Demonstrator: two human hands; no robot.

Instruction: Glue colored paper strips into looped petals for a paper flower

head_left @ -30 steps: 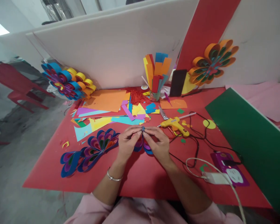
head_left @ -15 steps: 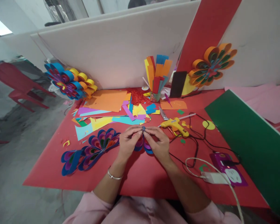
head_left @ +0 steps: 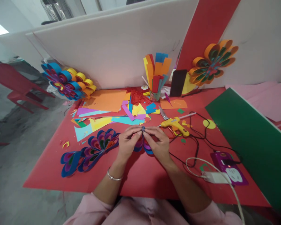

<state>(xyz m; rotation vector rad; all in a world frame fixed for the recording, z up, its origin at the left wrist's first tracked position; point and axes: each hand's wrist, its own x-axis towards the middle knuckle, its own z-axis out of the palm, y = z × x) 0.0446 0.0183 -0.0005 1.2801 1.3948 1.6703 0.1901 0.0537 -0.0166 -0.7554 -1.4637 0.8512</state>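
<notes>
Between my two hands is a looped paper petal piece point(head_left: 148, 148) in blue, purple and dark pink, its loops hanging below the fingers. My left hand point(head_left: 129, 139) pinches its gathered upper end from the left. From the right, my right hand point(head_left: 157, 140) pinches the same end, fingertips nearly meeting. The fingers hide much of the piece. Left of my hands lies a group of similar blue-edged paper petals point(head_left: 100, 145), with a separate petal piece point(head_left: 70, 162) at its near end. A yellow hot glue gun point(head_left: 175, 125) rests just beyond my right hand.
Scissors point(head_left: 163, 113) and a cup of paper strips point(head_left: 155, 95) stand behind the glue gun. Black cords run right to a purple power strip point(head_left: 236, 175). A green board point(head_left: 245, 140) covers the right side. Orange sheets point(head_left: 105, 100) and paper scraps lie at the back left.
My hands keep the same pinch on the paper petal piece with hardly any movement. The whole view has shifted slightly; nothing on the table has visibly moved.
</notes>
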